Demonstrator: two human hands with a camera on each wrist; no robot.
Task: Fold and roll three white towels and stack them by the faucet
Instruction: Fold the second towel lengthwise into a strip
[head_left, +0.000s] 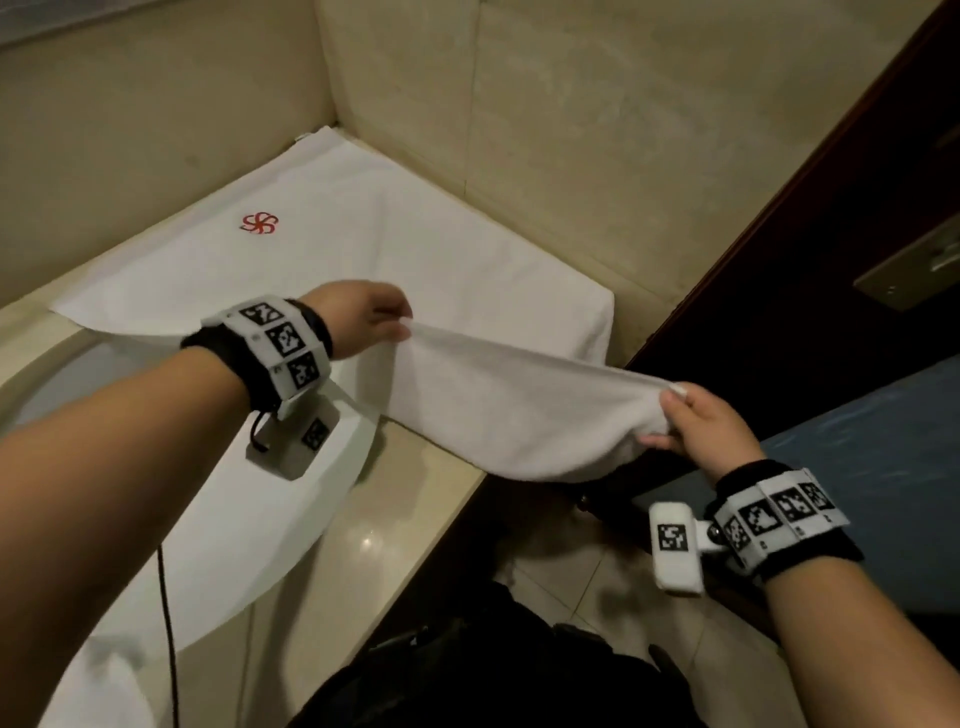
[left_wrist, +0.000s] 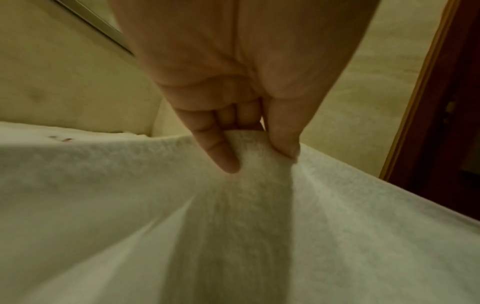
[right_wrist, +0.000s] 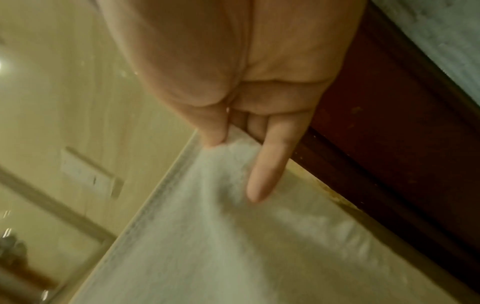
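Observation:
A small white towel (head_left: 514, 410) hangs stretched in the air between my hands, above the counter's front right corner. My left hand (head_left: 400, 325) pinches its left top corner between thumb and fingers; the left wrist view shows the pinch (left_wrist: 257, 150) with the cloth (left_wrist: 233, 226) fanning out below. My right hand (head_left: 672, 410) pinches the right top corner, seen close in the right wrist view (right_wrist: 228, 148) with the towel (right_wrist: 221, 236) falling away. A larger white towel (head_left: 363, 244) with a red flower logo (head_left: 258, 223) lies flat on the counter behind.
A white basin (head_left: 223, 519) sits in the beige counter (head_left: 410, 499) at the left. Beige tiled walls (head_left: 545, 130) close the corner behind. A dark wooden door frame (head_left: 779, 270) stands at the right. A black cable (head_left: 166, 623) hangs by the basin.

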